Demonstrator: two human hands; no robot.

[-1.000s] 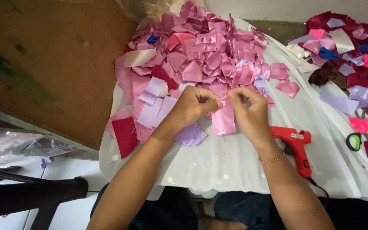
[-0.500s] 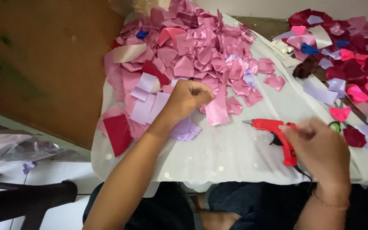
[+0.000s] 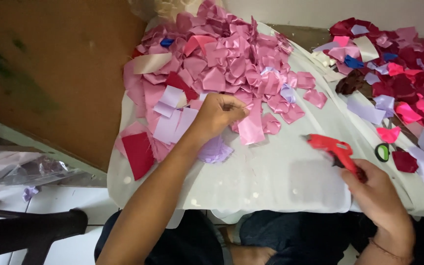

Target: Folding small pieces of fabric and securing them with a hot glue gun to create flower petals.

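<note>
Left hand (image 3: 219, 115) pinches a pink ribbon piece (image 3: 250, 126) at centre frame, right hand (image 3: 376, 196) grips the red glue gun (image 3: 333, 149), glue not yet applied; a heap of cut pieces (image 3: 222, 64) waits above.

Left hand (image 3: 218, 114) pinches pink ribbon piece (image 3: 250, 126); right hand (image 3: 376, 196) holds red glue gun (image 3: 333, 148).
</note>
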